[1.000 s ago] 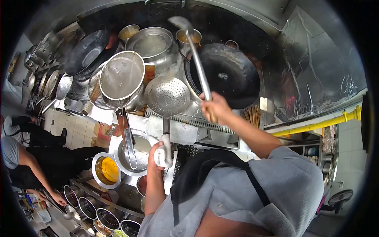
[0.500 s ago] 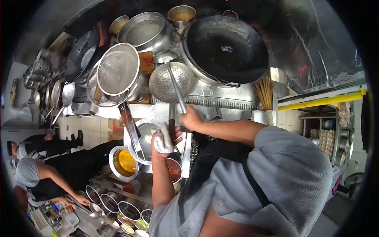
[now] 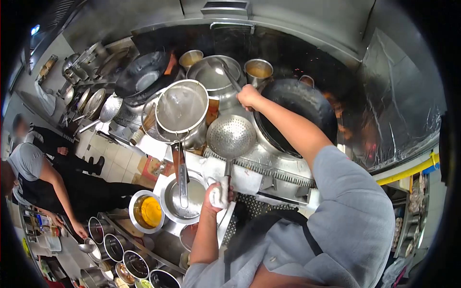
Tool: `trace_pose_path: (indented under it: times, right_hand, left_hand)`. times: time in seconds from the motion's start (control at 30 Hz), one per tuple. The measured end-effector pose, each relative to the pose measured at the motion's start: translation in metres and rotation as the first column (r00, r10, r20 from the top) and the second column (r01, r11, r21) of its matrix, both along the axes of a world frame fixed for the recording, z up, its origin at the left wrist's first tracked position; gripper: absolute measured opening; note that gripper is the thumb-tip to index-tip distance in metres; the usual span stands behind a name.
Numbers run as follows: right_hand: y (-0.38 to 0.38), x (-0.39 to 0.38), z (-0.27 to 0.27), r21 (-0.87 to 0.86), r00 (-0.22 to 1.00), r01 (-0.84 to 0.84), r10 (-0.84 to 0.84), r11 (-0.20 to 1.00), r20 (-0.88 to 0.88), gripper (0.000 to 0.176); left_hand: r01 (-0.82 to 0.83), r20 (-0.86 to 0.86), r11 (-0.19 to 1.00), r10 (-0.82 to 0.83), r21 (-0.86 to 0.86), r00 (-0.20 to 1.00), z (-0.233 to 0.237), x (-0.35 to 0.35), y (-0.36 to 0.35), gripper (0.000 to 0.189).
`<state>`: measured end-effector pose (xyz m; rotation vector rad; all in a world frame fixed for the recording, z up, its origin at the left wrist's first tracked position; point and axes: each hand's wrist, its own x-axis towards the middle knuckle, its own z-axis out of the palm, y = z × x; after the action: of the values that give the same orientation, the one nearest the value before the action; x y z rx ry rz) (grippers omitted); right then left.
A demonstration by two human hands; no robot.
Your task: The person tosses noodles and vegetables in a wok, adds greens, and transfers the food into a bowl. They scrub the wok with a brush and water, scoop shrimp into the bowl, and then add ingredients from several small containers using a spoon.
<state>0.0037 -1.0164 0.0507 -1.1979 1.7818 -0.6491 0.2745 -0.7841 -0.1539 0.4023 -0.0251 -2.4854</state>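
My left hand [image 3: 217, 194] is wrapped round a white cloth [image 3: 219, 194] and the handle of a perforated strainer [image 3: 231, 137], whose bowl lies level in front of the wok. Farther forward, my right hand [image 3: 248, 97] grips the handle of a metal ladle [image 3: 230, 74]. The ladle's head reaches over a metal pot [image 3: 213, 73] at the back of the stove; its bowl is hard to make out. A large black wok [image 3: 293, 108] stands right of the pot, beneath my right forearm. To the left, a fine mesh sieve [image 3: 181, 106] rests over a metal container.
A second wok [image 3: 144, 74] stands at the back left. Small pots of yellowish liquid [image 3: 259, 70] flank the large pot. Left of my left hand are a pale bowl [image 3: 168, 197] and a yellow-filled pot [image 3: 149, 211]. A co-worker [image 3: 36, 168] stands at far left near several round containers.
My right hand has moved forward with the ladle, from above the strainer to the pot at the back. The view has tilted up, and my left hand still holds cloth and strainer.
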Motion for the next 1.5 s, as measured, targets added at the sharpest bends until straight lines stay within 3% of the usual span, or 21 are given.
trace_pose_path:
  times: [0.07,0.13,0.17,0.2,0.27,0.37,0.43,0.53,0.73,0.8,0.9,0.93,0.97,1.0,1.03,1.07,1.17,1.27,1.4,1.43,1.5]
  right_hand:
    - [-0.029,0.004,-0.012,-0.01,0.999,-0.006,0.005,1.0,-0.038,0.021]
    - [-0.042,-0.002,-0.02,0.019,0.99,0.044,-0.046,0.999,0.135,0.021]
    - [-0.049,-0.017,-0.029,0.258,0.749,0.075,-0.225,0.963,0.623,0.02]
    - [-0.043,-0.025,-0.022,0.463,0.272,-0.037,-0.436,0.886,0.858,0.019]
    - [-0.011,-0.043,-0.017,0.393,0.189,-0.011,-0.384,0.92,0.904,0.015]
    - [0.038,-0.063,-0.01,0.321,-0.061,-0.126,-0.33,0.939,0.942,0.029]
    - [0.072,-0.066,0.002,0.284,0.041,-0.12,-0.281,0.951,0.959,0.019]
    - [0.121,-0.062,0.025,0.19,0.31,-0.087,-0.155,0.978,0.938,0.017]
    - [0.168,-0.06,0.016,0.219,0.473,-0.018,-0.185,0.976,0.861,0.024]
    - [0.188,-0.06,0.003,0.066,0.748,0.022,-0.06,0.998,0.661,0.017]
    - [0.228,-0.056,-0.016,-0.17,0.916,0.053,0.02,0.984,0.4,0.01]
    - [0.229,-0.056,-0.046,-0.36,0.935,0.065,0.07,0.931,0.349,0.019]
    - [0.243,-0.05,-0.04,-0.29,0.868,0.125,0.037,0.949,0.494,0.037]
    - [0.258,-0.045,-0.033,-0.21,0.782,0.176,-0.007,0.962,0.623,0.054]
    - [0.258,-0.042,-0.06,-0.134,0.684,0.126,0.012,0.983,0.73,0.081]
    - [0.272,-0.033,-0.045,-0.148,0.741,0.136,-0.002,0.98,0.671,0.084]
    - [0.281,-0.005,-0.103,-0.213,0.884,0.075,0.034,0.974,0.466,0.076]
    - [0.283,0.037,-0.141,-0.326,0.976,0.043,0.031,0.945,0.217,0.073]
    - [0.263,0.092,-0.163,-0.198,0.998,0.067,-0.064,0.978,0.024,0.07]
    - [0.261,0.101,-0.167,-0.193,0.997,0.078,-0.073,0.978,0.033,0.071]
    - [0.256,0.117,-0.172,-0.151,0.995,0.089,-0.096,0.984,-0.038,0.073]
  left_hand:
    - [0.002,0.327,0.998,0.018,-0.059,0.945,0.01,-0.007,0.001,0.03]
    - [0.12,0.579,0.983,-0.015,-0.142,0.815,0.05,-0.023,0.004,0.019]
    - [0.169,0.659,0.97,-0.013,-0.174,0.752,0.08,-0.032,0.008,0.015]
    - [0.168,0.684,0.969,0.001,-0.181,0.729,0.088,-0.037,0.009,0.014]
    - [0.161,0.697,0.957,0.056,-0.242,0.715,0.086,-0.042,0.002,0.019]
    - [0.086,0.49,0.988,-0.014,-0.125,0.871,0.077,-0.043,-0.026,0.022]
    - [0.025,0.541,0.991,0.051,-0.133,0.839,0.121,-0.056,-0.034,0.024]
    - [0.004,0.447,0.991,0.056,-0.131,0.893,0.088,-0.046,-0.076,0.025]
    - [0.115,0.516,0.987,-0.038,-0.117,0.856,0.119,-0.049,-0.094,0.036]
    - [0.087,0.499,0.99,-0.02,-0.113,0.867,0.125,-0.055,-0.082,0.033]
    - [0.144,0.58,0.965,0.011,-0.22,0.815,0.129,-0.061,-0.057,0.025]
    - [0.094,0.721,0.97,0.099,-0.223,0.686,0.126,-0.065,-0.042,0.027]
    - [0.522,0.845,0.673,0.332,-0.523,0.419,0.115,-0.056,-0.035,0.024]
    - [0.872,0.729,0.189,0.641,-0.452,0.239,0.114,-0.053,-0.025,0.021]
    - [0.749,0.688,0.359,0.704,-0.557,0.174,0.105,-0.059,-0.005,0.023]
    - [0.675,0.796,0.588,0.606,-0.445,-0.003,0.124,-0.069,0.012,0.025]
    - [0.326,0.856,0.794,0.443,-0.513,0.267,0.127,-0.066,0.035,0.022]
    - [0.021,0.76,0.977,0.15,-0.21,0.633,0.121,-0.04,0.031,0.029]
    - [0.1,0.545,0.991,-0.034,-0.092,0.838,0.059,0.009,0.004,0.038]
    - [0.184,0.292,0.983,-0.17,-0.022,0.941,0.042,0.025,-0.004,0.044]
    - [0.141,0.318,0.982,-0.094,-0.127,0.944,0.042,0.028,-0.007,0.056]
